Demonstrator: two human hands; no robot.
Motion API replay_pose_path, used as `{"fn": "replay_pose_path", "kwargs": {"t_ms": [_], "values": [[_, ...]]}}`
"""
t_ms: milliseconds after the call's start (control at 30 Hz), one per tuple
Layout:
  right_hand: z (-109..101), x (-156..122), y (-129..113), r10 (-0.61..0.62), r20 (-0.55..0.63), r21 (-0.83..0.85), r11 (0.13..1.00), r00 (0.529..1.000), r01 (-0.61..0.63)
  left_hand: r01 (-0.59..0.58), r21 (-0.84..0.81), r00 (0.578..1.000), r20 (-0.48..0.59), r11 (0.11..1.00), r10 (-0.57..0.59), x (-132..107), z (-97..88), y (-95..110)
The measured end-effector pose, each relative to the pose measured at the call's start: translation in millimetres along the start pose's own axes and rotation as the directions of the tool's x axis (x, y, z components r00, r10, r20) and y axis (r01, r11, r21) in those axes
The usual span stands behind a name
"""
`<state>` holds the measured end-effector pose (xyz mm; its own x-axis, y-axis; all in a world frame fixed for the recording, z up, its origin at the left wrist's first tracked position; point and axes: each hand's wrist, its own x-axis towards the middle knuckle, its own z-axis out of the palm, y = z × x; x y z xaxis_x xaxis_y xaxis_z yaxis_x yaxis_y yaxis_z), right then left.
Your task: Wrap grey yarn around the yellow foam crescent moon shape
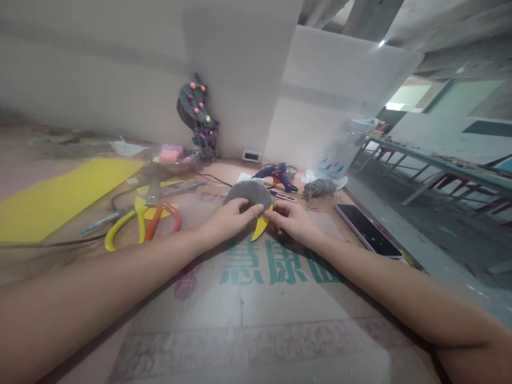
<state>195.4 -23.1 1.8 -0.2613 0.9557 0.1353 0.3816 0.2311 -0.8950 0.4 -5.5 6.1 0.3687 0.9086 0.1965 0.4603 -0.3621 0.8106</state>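
Observation:
My left hand (239,216) grips a grey, yarn-covered curved piece (248,191) by its lower right end, thumb on top. A pointed yellow strip (261,228), perhaps paper or felt, hangs from that end. Between its thumb and fingers, my right hand (288,217) pinches the upper edge of the yellow strip. The two hands almost touch, held just above the printed cardboard. Just behind the grey piece lie a dark blue glue gun (276,175) and a pink craft knife (284,197).
Left are pliers with yellow handles (140,218), orange-handled scissors (160,218) and a yellow sheet (68,197). A phone (367,229) and grey yarn (319,188) lie right. A grey crescent with coloured balls (194,104) leans on the back board, near a small display (252,156).

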Motion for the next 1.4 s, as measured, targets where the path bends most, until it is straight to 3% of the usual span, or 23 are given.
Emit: {"fn": "replay_pose_path", "kwargs": {"t_ms": [267,700,1033,1400], "values": [[0,0,-1,-0.014,-0.034,0.024,1.0,0.999,0.014,0.008,-0.016,0.999,0.048,1.0,-0.008,3,2.0,-4],[-1,1,-3,-0.053,-0.054,0.029,0.998,0.997,0.054,-0.091,0.011,0.995,0.045,0.996,0.09,6,3.4,-9],[-1,0,-6,0.004,-0.061,0.098,0.995,0.998,0.002,-0.204,-0.131,0.973,0.084,0.97,0.216,8,4.1,-11],[-1,1,-3,-0.034,-0.023,0.072,0.997,0.999,0.036,-0.095,-0.044,0.994,0.045,0.994,0.097,2,1.0,-2]]}}
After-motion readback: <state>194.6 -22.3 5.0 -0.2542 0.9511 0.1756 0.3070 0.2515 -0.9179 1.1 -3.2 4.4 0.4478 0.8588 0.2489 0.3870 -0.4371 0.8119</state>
